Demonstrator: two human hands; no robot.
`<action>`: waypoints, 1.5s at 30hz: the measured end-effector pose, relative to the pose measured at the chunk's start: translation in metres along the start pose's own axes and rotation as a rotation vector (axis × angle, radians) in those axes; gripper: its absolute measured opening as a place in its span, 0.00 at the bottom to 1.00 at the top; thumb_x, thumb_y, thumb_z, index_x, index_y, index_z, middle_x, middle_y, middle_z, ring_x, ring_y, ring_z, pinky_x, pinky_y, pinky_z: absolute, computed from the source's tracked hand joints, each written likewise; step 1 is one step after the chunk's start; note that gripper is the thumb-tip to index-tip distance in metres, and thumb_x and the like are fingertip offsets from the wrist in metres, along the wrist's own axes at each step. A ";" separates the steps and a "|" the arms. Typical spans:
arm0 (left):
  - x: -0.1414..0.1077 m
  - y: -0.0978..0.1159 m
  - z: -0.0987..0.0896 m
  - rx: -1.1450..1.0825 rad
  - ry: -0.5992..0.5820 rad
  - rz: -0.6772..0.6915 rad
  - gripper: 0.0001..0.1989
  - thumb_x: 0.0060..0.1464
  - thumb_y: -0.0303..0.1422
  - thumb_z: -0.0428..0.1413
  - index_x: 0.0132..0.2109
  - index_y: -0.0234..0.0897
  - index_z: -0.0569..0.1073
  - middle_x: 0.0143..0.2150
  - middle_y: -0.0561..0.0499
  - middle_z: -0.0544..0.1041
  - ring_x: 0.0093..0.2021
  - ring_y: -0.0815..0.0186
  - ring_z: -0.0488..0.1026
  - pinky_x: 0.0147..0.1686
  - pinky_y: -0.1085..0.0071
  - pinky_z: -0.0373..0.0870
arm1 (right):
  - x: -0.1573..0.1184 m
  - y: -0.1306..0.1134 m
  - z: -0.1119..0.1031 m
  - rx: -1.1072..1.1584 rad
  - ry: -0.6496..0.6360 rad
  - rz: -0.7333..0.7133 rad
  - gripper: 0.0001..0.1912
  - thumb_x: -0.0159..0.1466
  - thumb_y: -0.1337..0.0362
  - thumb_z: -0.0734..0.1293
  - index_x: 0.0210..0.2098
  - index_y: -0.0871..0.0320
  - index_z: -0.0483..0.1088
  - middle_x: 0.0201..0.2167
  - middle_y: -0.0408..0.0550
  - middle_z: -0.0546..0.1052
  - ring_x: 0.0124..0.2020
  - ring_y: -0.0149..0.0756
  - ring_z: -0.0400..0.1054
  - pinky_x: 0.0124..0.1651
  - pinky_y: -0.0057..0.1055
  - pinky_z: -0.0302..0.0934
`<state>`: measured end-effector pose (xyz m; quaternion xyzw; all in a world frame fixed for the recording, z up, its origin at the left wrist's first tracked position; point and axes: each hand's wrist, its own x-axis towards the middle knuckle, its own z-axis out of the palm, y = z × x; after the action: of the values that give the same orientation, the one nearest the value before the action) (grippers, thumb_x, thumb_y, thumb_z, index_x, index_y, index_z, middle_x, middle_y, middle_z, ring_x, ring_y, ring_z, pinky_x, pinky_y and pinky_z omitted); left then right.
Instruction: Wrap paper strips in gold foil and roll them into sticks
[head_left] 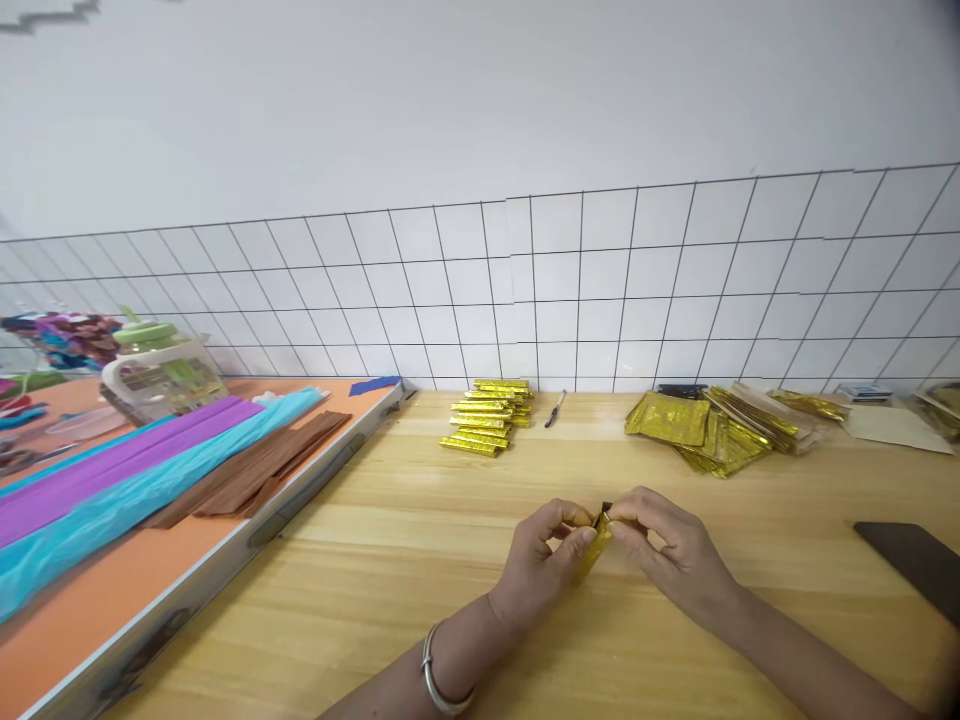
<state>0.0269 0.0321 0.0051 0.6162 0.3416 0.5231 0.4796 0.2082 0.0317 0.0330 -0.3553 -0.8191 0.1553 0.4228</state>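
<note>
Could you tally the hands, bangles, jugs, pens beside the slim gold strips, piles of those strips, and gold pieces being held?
Hands (left hand, right hand): 2
Bangle: 1
Jug: 1
Pen: 1
Pile of slim gold strips: 1
Held gold piece: 1
Total: 7

The left hand and right hand partly cover a gold foil piece; both forearms are cropped below. At right, a dark flat panel is cut off; at left, turquoise crepe paper runs out of frame. Gold foil sheets partly hide a black object, its identity unclear.
</note>
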 end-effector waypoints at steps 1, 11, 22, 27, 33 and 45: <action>0.000 0.000 0.000 0.046 -0.010 0.024 0.11 0.51 0.38 0.56 0.32 0.34 0.71 0.30 0.49 0.71 0.31 0.68 0.66 0.32 0.73 0.63 | 0.000 0.000 0.000 -0.003 0.002 -0.010 0.06 0.63 0.65 0.58 0.34 0.54 0.66 0.27 0.45 0.69 0.27 0.32 0.64 0.29 0.28 0.60; -0.002 0.001 0.000 0.191 -0.006 0.079 0.12 0.56 0.38 0.51 0.31 0.34 0.70 0.30 0.49 0.71 0.32 0.68 0.65 0.34 0.72 0.63 | 0.003 0.003 -0.005 -0.024 -0.040 -0.125 0.07 0.62 0.69 0.59 0.37 0.54 0.67 0.28 0.46 0.71 0.30 0.32 0.65 0.32 0.29 0.61; -0.005 -0.001 0.000 0.236 -0.024 0.127 0.10 0.57 0.36 0.50 0.34 0.34 0.70 0.30 0.49 0.70 0.31 0.69 0.65 0.35 0.73 0.62 | 0.005 0.005 -0.012 -0.058 -0.127 -0.158 0.08 0.62 0.70 0.60 0.38 0.54 0.67 0.31 0.46 0.70 0.31 0.31 0.65 0.33 0.28 0.61; -0.007 -0.001 0.000 0.280 -0.017 0.166 0.09 0.58 0.35 0.49 0.34 0.34 0.69 0.30 0.49 0.70 0.31 0.69 0.65 0.34 0.74 0.63 | 0.005 0.004 -0.009 -0.062 -0.097 -0.158 0.07 0.62 0.71 0.60 0.37 0.55 0.67 0.30 0.45 0.69 0.31 0.31 0.64 0.32 0.28 0.60; -0.007 -0.002 0.002 0.323 0.006 0.233 0.07 0.57 0.32 0.50 0.35 0.33 0.68 0.31 0.50 0.71 0.32 0.70 0.65 0.35 0.75 0.63 | 0.005 -0.001 -0.007 -0.108 -0.038 -0.162 0.06 0.60 0.72 0.61 0.35 0.56 0.67 0.29 0.45 0.69 0.29 0.29 0.64 0.31 0.27 0.58; -0.006 -0.002 0.003 0.353 0.029 0.181 0.07 0.58 0.30 0.49 0.36 0.34 0.70 0.32 0.50 0.73 0.33 0.71 0.68 0.35 0.75 0.66 | 0.006 0.001 -0.012 -0.129 -0.101 -0.153 0.06 0.62 0.70 0.60 0.36 0.56 0.67 0.30 0.46 0.68 0.30 0.30 0.64 0.32 0.27 0.59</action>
<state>0.0291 0.0269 0.0011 0.7113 0.3782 0.5049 0.3101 0.2157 0.0359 0.0426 -0.3101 -0.8724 0.0871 0.3677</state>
